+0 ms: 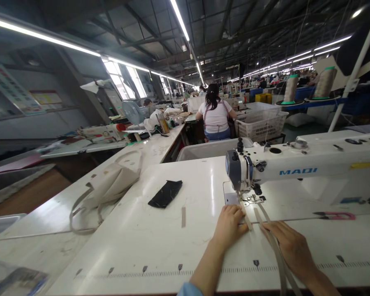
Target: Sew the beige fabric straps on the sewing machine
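Note:
My left hand (230, 225) lies on the table just in front of the needle, its fingers and thumb closed on a narrow beige strip (248, 220) that runs under the presser foot (253, 199). To the right, my right hand (291, 244) grips a long beige strap (277, 257) between thumb and fingers. The strap's upper end reaches the presser foot and its tails hang toward the table's front edge. Above both hands is the head of a white sewing machine (311, 162). My fingertips partly cover the strips.
Pink-handled thread snips (339, 216) lie right of my right hand. On the left are a short beige strip (183, 217), a black cloth piece (165, 193) and a beige bag (111, 185). A co-worker (216, 115) sits ahead beside a white basket (262, 126). Thread cones (290, 89) stand at the right.

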The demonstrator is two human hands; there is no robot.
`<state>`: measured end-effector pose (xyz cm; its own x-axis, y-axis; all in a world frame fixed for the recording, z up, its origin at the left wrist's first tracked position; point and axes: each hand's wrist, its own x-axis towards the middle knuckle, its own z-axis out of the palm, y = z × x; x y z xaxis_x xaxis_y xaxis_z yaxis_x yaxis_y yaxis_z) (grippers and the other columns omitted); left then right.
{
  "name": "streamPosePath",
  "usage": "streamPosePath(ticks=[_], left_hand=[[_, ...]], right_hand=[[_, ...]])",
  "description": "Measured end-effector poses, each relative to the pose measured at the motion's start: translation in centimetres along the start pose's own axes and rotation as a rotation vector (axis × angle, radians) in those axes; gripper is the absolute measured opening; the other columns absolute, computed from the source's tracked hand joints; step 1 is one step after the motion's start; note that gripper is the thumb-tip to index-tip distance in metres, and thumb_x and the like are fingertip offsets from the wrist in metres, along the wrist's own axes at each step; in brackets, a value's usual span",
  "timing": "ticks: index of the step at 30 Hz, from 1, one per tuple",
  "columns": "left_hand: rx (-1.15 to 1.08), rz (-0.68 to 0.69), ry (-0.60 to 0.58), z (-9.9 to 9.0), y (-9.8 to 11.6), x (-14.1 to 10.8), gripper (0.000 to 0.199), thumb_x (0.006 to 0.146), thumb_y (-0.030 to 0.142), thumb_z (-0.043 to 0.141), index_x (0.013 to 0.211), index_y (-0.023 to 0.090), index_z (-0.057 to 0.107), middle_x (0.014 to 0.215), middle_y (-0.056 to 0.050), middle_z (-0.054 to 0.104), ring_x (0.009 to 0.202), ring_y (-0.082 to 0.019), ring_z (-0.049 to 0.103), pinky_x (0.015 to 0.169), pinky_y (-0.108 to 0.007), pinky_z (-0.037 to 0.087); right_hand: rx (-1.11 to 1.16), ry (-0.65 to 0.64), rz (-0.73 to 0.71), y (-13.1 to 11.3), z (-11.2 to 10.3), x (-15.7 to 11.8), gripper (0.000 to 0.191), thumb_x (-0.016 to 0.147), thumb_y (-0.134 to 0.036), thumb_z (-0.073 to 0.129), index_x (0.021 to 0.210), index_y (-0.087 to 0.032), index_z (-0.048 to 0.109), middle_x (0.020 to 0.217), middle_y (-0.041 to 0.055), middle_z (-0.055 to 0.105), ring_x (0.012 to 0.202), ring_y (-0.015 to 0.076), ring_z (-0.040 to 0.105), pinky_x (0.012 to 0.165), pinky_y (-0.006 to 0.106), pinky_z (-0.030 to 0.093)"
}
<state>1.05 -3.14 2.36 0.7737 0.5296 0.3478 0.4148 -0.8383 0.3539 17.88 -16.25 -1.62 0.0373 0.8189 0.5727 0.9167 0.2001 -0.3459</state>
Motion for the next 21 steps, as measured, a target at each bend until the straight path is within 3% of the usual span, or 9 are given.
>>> streamPosePath(ticks=[9, 13, 17, 21], left_hand=[[-0.011, -0.021, 0.008, -0.2, 0.0, 0.1, 0.027, 0.071, 0.043, 0.069, 0.081, 0.02, 0.06, 0.095, -0.004, 0.064, 0.093, -0.021, 0.057, 0.091, -0.039, 0.039], [0.005, -0.044, 0.012, -0.1, 0.0, 0.1, 0.008, 0.079, 0.026, 0.06, 0.084, 0.02, 0.062, 0.093, -0.003, 0.065, 0.091, -0.018, 0.058, 0.096, -0.039, 0.035], [0.033, -0.061, -0.02, -0.1, 0.0, 0.2, 0.029, 0.076, 0.005, 0.048, 0.099, 0.02, 0.06, 0.108, -0.003, 0.063, 0.102, -0.018, 0.054, 0.1, -0.04, 0.031], [0.064, -0.07, -0.031, -0.2, 0.0, 0.2, 0.041, 0.075, 0.004, 0.047, 0.112, 0.019, 0.055, 0.119, -0.005, 0.058, 0.112, -0.021, 0.048, 0.102, -0.044, 0.029]], right_hand=[[0.063, -0.117, -0.135, -0.6, -0.2, 0.1, 0.021, 0.093, -0.016, 0.038, 0.106, -0.02, 0.054, 0.088, 0.0036, 0.058, 0.081, 0.0175, 0.055, 0.07, 0.03, 0.043], [0.045, -0.127, -0.171, -0.7, -0.2, 0.1, 0.023, 0.092, -0.014, 0.036, 0.108, -0.018, 0.053, 0.089, 0.005, 0.058, 0.081, 0.0191, 0.053, 0.071, 0.032, 0.042], [-0.02, -0.138, -0.181, -1.0, 0.1, 0.5, 0.024, 0.091, -0.013, 0.035, 0.106, -0.017, 0.053, 0.087, 0.0049, 0.058, 0.078, 0.0201, 0.053, 0.068, 0.033, 0.041], [-0.049, -0.149, -0.156, -1.4, 0.7, 1.7, 0.023, 0.087, -0.009, 0.04, 0.101, -0.018, 0.055, 0.086, 0.0039, 0.058, 0.077, 0.02, 0.052, 0.068, 0.033, 0.039]])
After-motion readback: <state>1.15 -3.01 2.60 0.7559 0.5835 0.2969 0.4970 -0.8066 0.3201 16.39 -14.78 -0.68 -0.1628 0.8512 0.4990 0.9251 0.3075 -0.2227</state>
